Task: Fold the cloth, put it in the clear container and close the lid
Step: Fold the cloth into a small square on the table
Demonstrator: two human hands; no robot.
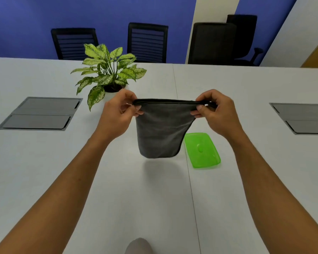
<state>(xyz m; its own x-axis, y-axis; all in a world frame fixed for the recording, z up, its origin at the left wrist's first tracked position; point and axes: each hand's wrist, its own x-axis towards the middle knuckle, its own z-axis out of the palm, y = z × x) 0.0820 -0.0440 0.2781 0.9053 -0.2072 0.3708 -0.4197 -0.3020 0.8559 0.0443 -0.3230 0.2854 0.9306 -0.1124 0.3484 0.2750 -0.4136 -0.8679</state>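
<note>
- While the grey cloth (160,129) hung folded above the table (62,162), left hand (117,110) and right hand (215,112) each pinched a top corner.
- Green lid (202,150) lay flat just beside it.

A white table (62,162) is carrying the items; a thin seam is running from its far edge to its near edge, just right of centre. A potted plant (106,70) is standing left of the seam, toward the far edge. A green lid (202,150) is lying flat just right of the seam. Two grey recessed panels are sitting in the tabletop: a left panel (40,113) and a right panel (303,118).
</note>
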